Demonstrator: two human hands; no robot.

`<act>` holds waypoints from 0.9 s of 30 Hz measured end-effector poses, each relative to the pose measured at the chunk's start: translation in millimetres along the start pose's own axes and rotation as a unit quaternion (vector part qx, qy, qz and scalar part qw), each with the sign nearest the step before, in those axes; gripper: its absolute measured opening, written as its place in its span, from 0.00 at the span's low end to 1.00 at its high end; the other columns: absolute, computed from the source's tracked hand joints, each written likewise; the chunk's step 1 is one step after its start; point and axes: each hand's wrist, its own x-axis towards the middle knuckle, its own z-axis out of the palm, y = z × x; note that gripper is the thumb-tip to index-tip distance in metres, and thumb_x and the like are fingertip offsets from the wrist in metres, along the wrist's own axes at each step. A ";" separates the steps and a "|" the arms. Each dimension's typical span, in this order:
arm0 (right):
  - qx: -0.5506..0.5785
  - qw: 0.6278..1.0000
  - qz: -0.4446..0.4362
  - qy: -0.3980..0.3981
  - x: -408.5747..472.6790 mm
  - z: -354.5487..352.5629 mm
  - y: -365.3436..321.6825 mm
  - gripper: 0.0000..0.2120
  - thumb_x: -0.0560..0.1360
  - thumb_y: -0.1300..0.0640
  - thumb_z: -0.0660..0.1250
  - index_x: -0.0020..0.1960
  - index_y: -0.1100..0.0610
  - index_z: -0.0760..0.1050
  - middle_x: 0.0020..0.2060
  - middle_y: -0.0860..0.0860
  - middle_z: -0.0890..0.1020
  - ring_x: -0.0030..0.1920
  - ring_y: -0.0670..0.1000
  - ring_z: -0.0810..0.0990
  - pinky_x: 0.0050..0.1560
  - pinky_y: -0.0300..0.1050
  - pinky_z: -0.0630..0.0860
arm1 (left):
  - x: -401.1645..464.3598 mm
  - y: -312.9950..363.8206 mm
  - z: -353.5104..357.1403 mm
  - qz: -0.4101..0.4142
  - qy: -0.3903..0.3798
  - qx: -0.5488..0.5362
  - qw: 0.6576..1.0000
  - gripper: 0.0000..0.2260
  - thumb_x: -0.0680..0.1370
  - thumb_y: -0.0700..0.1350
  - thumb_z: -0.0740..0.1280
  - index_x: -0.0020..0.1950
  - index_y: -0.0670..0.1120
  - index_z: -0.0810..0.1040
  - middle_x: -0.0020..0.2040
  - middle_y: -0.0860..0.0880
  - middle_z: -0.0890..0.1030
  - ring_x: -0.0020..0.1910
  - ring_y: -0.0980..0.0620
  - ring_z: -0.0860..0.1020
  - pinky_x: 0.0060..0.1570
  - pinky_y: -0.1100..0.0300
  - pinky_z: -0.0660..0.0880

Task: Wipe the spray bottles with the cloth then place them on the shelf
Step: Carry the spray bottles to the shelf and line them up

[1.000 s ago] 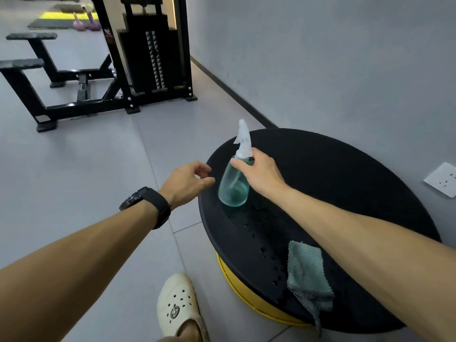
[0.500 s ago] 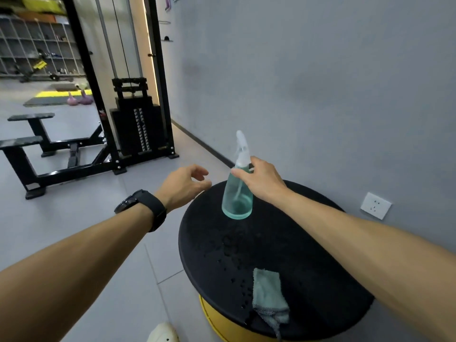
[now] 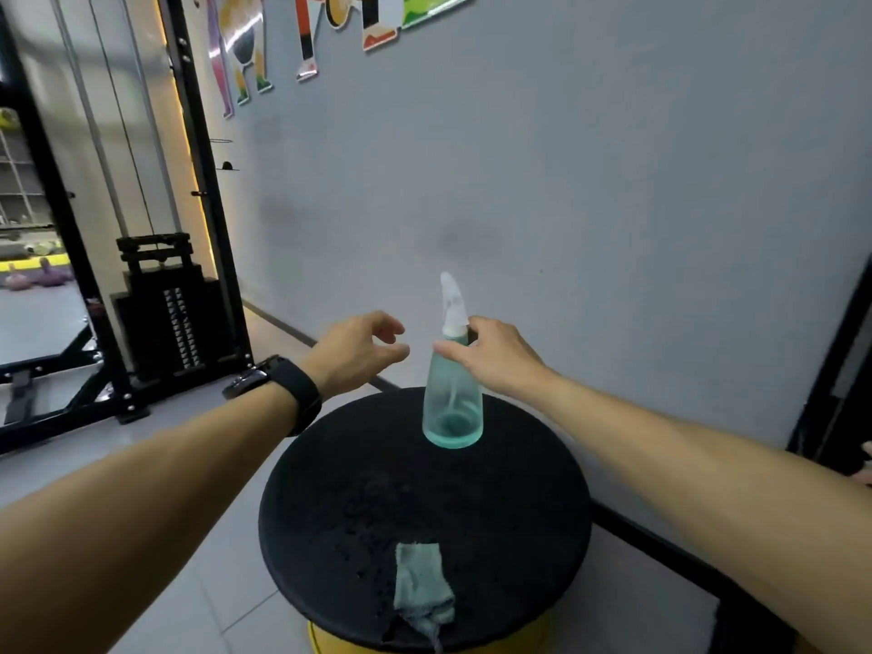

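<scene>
A pale green, see-through spray bottle (image 3: 452, 408) with a white trigger head is held upright just above the far side of a round black tabletop (image 3: 519, 521). My right hand (image 3: 490, 354) grips its neck, thumb and fingers curled round it. To the bottle's left, my left hand (image 3: 361, 351) hovers with loosely curled fingers, holding nothing; a black watch is on that wrist. A folded green cloth (image 3: 421, 580) lies at the near edge of the tabletop, one corner hanging over.
Water drops speckle the black top, which sits on a yellow base (image 3: 330, 637). A grey wall stands close behind. A black cable machine with a weight stack (image 3: 172, 313) is at the left. A dark frame (image 3: 835, 370) rises at the right edge.
The bottle has risen off the tabletop in my right hand. My view has tilted upward, showing more wall. My left hand stays beside the bottle.
</scene>
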 end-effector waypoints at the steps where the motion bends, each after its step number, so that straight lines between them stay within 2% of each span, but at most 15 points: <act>1: -0.005 1.000 0.002 0.005 -5.0 -9.8 2.7 0.14 0.74 0.41 0.66 0.46 0.53 0.74 0.41 0.46 0.78 0.41 0.49 0.78 0.40 0.45 0.73 | -0.1 10.0 2.6 0.008 -0.002 -0.003 1.000 0.14 0.79 0.50 0.69 0.64 0.50 0.76 0.59 0.52 0.79 0.53 0.50 0.79 0.58 0.51 0.78; 4: -0.012 1.000 0.013 0.020 -20.7 -37.7 12.4 0.14 0.74 0.41 0.67 0.46 0.53 0.75 0.41 0.47 0.79 0.42 0.49 0.78 0.41 0.46 0.74 | -1.6 38.4 11.9 0.022 -0.025 -0.019 0.999 0.14 0.78 0.52 0.69 0.63 0.52 0.76 0.57 0.55 0.78 0.50 0.51 0.80 0.51 0.49 0.82; 6: -0.017 0.999 0.023 0.026 -32.3 -54.6 19.6 0.15 0.74 0.41 0.67 0.47 0.53 0.76 0.42 0.48 0.80 0.43 0.50 0.79 0.43 0.47 0.75 | -2.8 56.1 21.0 0.026 -0.057 -0.023 0.998 0.15 0.78 0.52 0.70 0.64 0.53 0.76 0.59 0.55 0.78 0.50 0.50 0.81 0.51 0.50 0.82; 7: -0.021 0.999 0.029 0.028 -38.5 -62.7 23.6 0.15 0.74 0.41 0.67 0.47 0.53 0.77 0.43 0.48 0.80 0.43 0.50 0.80 0.44 0.48 0.76 | -3.0 64.3 26.8 0.036 -0.071 -0.020 0.997 0.16 0.78 0.52 0.70 0.65 0.52 0.76 0.60 0.54 0.78 0.49 0.50 0.81 0.50 0.53 0.82; 10: -0.029 0.998 0.044 0.039 -56.5 -86.4 36.0 0.14 0.74 0.42 0.67 0.47 0.53 0.76 0.43 0.48 0.80 0.43 0.50 0.79 0.42 0.46 0.75 | -5.3 90.0 45.6 0.065 -0.097 -0.022 0.993 0.15 0.79 0.50 0.68 0.66 0.51 0.75 0.61 0.54 0.76 0.44 0.54 0.79 0.36 0.66 0.75; 11: -0.034 0.997 0.050 0.045 -62.1 -94.3 40.5 0.14 0.74 0.42 0.67 0.47 0.53 0.76 0.42 0.47 0.80 0.42 0.50 0.79 0.41 0.45 0.74 | -6.3 98.5 51.7 0.075 -0.105 -0.027 0.991 0.15 0.79 0.50 0.68 0.65 0.51 0.75 0.61 0.53 0.76 0.44 0.54 0.79 0.36 0.66 0.75; 13: -0.043 0.996 0.062 0.055 -72.4 -109.8 48.8 0.14 0.73 0.42 0.67 0.47 0.52 0.76 0.42 0.47 0.80 0.42 0.50 0.79 0.42 0.46 0.75 | -6.5 114.6 63.7 0.099 -0.118 -0.037 0.987 0.15 0.79 0.49 0.69 0.65 0.50 0.76 0.62 0.51 0.77 0.48 0.51 0.80 0.46 0.59 0.80; 15: -0.050 0.994 0.074 0.064 -82.1 -125.0 56.4 0.14 0.73 0.42 0.67 0.47 0.52 0.77 0.42 0.47 0.80 0.43 0.50 0.79 0.44 0.47 0.76 | -6.8 132.8 74.6 0.115 -0.133 -0.044 0.983 0.14 0.79 0.48 0.69 0.64 0.49 0.76 0.61 0.50 0.77 0.52 0.49 0.80 0.54 0.55 0.80; 23: -0.083 0.984 0.116 0.111 -128.8 -183.8 82.9 0.15 0.73 0.40 0.69 0.47 0.52 0.76 0.41 0.46 0.78 0.39 0.46 0.77 0.35 0.41 0.70 | -12.1 202.6 115.2 0.178 -0.176 -0.061 0.966 0.16 0.79 0.50 0.69 0.65 0.49 0.76 0.60 0.52 0.77 0.53 0.47 0.81 0.54 0.56 0.79; 27: -0.110 0.974 0.138 0.141 -158.6 -213.0 96.9 0.14 0.73 0.40 0.69 0.46 0.50 0.75 0.38 0.44 0.77 0.38 0.45 0.76 0.33 0.41 0.68 | -18.3 232.4 138.0 0.207 -0.198 -0.082 0.955 0.14 0.79 0.48 0.69 0.64 0.49 0.76 0.60 0.51 0.77 0.52 0.49 0.80 0.46 0.62 0.78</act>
